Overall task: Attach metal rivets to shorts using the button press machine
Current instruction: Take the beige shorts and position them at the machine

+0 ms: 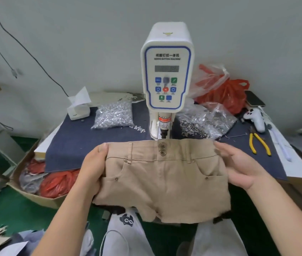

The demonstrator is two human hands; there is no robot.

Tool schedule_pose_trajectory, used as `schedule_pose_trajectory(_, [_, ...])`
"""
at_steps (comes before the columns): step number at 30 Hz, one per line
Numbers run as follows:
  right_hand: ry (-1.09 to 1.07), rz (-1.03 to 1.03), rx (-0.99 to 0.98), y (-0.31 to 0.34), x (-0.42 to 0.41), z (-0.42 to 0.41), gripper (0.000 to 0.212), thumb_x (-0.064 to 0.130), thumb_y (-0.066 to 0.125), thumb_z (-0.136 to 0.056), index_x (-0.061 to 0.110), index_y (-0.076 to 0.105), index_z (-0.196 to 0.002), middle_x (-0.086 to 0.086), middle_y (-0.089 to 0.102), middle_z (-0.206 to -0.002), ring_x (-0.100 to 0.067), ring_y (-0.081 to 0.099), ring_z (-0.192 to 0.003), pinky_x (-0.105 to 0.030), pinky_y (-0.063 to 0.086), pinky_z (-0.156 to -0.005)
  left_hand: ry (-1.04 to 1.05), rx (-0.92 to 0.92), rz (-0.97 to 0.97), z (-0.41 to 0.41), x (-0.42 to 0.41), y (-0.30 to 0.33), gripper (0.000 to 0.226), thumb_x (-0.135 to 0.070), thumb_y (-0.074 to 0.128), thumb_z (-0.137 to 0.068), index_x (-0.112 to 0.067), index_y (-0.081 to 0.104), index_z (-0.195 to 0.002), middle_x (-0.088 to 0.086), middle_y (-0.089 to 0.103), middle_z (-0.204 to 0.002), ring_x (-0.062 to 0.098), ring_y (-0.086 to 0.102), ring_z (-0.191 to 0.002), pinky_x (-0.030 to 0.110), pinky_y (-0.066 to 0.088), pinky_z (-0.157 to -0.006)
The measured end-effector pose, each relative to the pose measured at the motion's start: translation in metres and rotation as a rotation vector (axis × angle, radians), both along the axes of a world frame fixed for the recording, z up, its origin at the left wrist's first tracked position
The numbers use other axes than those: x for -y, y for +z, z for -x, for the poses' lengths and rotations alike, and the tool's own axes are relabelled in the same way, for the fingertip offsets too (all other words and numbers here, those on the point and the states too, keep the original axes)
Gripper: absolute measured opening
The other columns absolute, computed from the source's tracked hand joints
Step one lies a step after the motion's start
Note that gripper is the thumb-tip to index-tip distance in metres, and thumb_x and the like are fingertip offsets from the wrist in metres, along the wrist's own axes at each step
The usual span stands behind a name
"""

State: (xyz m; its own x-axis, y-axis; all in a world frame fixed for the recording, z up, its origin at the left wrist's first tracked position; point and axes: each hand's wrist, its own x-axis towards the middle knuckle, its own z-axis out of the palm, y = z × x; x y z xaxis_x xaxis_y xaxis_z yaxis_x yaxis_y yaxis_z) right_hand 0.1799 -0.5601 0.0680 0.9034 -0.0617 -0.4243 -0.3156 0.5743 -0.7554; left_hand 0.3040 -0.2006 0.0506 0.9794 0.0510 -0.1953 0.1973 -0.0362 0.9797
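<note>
Meanwhile, left hand (94,161) pinches tan shorts (162,180) at waistband, right hand (242,167) flat, supporting — sagging fabric could misalign rivet under servo button machine (166,71); fingers risk punch.

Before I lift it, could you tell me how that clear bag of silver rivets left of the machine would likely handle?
The bag of rivets bulges with metal pieces, so it is probably heavy for its size. Its thin clear film looks floppy and would likely sag. Loose rivets beside it suggest it may spill if tipped.

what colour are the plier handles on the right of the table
Yellow. The pliers lie on the dark blue mat, seen in the head view.
</note>
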Motion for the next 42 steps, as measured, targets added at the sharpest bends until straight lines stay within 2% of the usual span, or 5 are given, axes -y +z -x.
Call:
schedule_pose_trajectory(10, [-0.109,0.415,-0.068,-0.003,-0.013,-0.003,0.03,0.023,0.053,-0.106,0.0,0.071,-0.114,-0.02,0.077,-0.107,-0.034,0.075,-0.099,-0.041,0.062,-0.079,-0.378,-0.245,0.679,0.02,-0.016,0.015,0.068,-0.022,0.075,-0.085,-0.001,0.057,-0.147,0.024,0.065,-0.136,0.039,0.062,-0.125,0.052,0.05,-0.11])
schedule_pose_trajectory(15, [-0.266,1.699,0.03,-0.004,-0.031,0.008,0.043,0.043,0.059,-0.099,0.013,0.058,-0.13,-0.01,0.062,-0.131,-0.037,0.052,-0.126,-0.05,0.042,-0.101,-0.467,-0.053,0.419,0.031,0.006,0.023,0.043,-0.009,0.061,-0.1,-0.003,0.057,-0.142,0.028,0.063,-0.139,0.034,0.068,-0.114,0.045,0.057,-0.099])
schedule_pose_trajectory(20, [0.232,1.316,0.422,0.016,-0.101,0.009,0.078,0.074,0.073,-0.066,0.065,0.034,-0.133,0.045,0.044,-0.128,0.003,0.045,-0.12,-0.016,0.034,-0.098,-0.739,0.075,0.233,0.041,0.043,0.036,0.044,-0.019,0.067,-0.101,-0.015,0.057,-0.143,0.023,0.07,-0.123,0.031,0.068,-0.108,0.042,0.056,-0.095])
schedule_pose_trajectory(35, [0.067,0.957,0.323,0.021,-0.091,-0.005,0.013,0.028,0.062,-0.086,0.033,0.072,-0.092,0.009,0.075,-0.088,-0.004,0.066,-0.081,-0.035,0.048,-0.077,-0.107,0.085,-0.33,0.07,0.043,-0.004,0.058,-0.082,0.041,-0.085,-0.033,0.061,-0.108,-0.007,0.066,-0.112,0.01,0.063,-0.106,0.037,0.052,-0.096])
schedule_pose_trajectory(42, [0.119,0.726,0.259,0.015,-0.088,-0.003,0.024,0.023,0.062,-0.075,0.027,0.077,-0.093,-0.001,0.075,-0.088,-0.016,0.068,-0.087,-0.041,0.05,-0.083,-0.605,-0.382,0.008,0.109,0.07,-0.016,0.067,-0.082,0.047,-0.088,-0.03,0.073,-0.12,-0.002,0.077,-0.117,0.018,0.07,-0.113,0.041,0.045,-0.115])
